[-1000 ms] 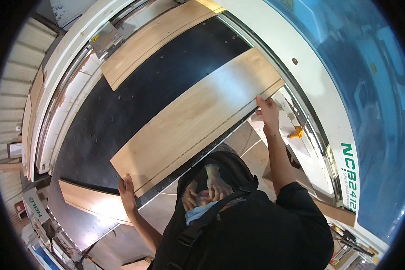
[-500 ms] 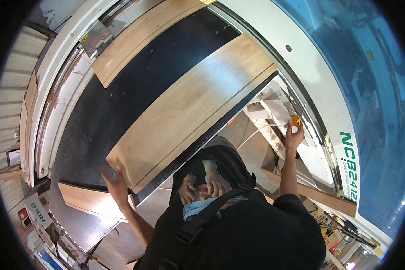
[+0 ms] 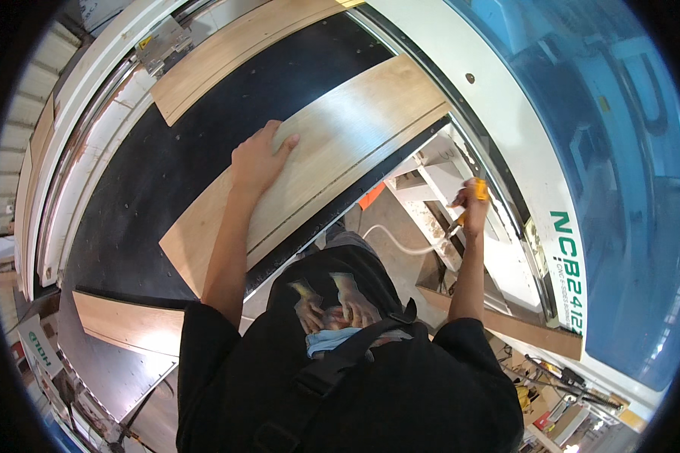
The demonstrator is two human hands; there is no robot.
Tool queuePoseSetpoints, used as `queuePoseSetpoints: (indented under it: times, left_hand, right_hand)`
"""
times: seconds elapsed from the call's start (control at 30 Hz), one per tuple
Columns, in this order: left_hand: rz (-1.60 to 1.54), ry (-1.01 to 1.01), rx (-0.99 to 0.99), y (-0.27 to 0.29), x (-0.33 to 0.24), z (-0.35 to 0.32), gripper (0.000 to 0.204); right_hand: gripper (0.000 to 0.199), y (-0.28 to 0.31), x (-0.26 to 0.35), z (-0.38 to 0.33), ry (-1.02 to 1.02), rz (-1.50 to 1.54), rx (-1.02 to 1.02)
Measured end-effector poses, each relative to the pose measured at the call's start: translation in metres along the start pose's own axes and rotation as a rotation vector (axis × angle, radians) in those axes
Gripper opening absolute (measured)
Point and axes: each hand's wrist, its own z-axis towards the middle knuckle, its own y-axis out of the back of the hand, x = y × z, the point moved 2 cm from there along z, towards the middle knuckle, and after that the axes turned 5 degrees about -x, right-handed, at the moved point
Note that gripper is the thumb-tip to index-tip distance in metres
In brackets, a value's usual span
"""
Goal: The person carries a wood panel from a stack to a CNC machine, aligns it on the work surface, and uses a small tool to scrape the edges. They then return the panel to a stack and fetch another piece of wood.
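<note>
Left hand [image 3: 258, 160] spread flat on the wood panel [image 3: 310, 162] lying mid-frame on the black machine bed [image 3: 151, 174], right hand [image 3: 472, 204] closed around a yellow-handled tool [image 3: 476, 192] at right; panel apparently placed, fixing seemingly left.

Bright, even daylight; mild glare on the wooden panel [image 3: 332, 162]; strong fisheye bending and dark vignette at edges.

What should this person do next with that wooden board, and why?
Probably bring the yellow-handled tool in the right hand up to the wooden board. The left hand lies flat on the board, which rests on the black machine bed, while the right hand grips the tool off to the side, beyond the bed's edge.
</note>
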Motion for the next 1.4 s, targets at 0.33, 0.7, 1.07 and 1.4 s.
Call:
queuePoseSetpoints:
  times: [0.33, 0.7, 1.07, 1.4]
  left_hand:
    - [-0.042, 0.005, -0.023, 0.001, 0.009, -0.005, 0.053]
    - [-0.073, -0.044, -0.037, -0.005, 0.008, -0.007, 0.061]
    - [-0.084, -0.011, -0.014, 0.002, 0.011, -0.009, 0.062]
    - [-0.11, -0.004, -0.044, -0.006, 0.02, -0.003, 0.052]
  right_hand:
    - [0.031, -0.033, -0.007, -0.124, -0.252, -0.182, 0.149]
    - [0.035, -0.056, -0.01, -0.17, -0.469, -0.551, 0.587]
    - [0.034, -0.071, 0.054, -0.143, -0.422, -0.583, 0.649]
    - [0.041, -0.118, 0.098, -0.166, -0.247, -0.663, 0.625]
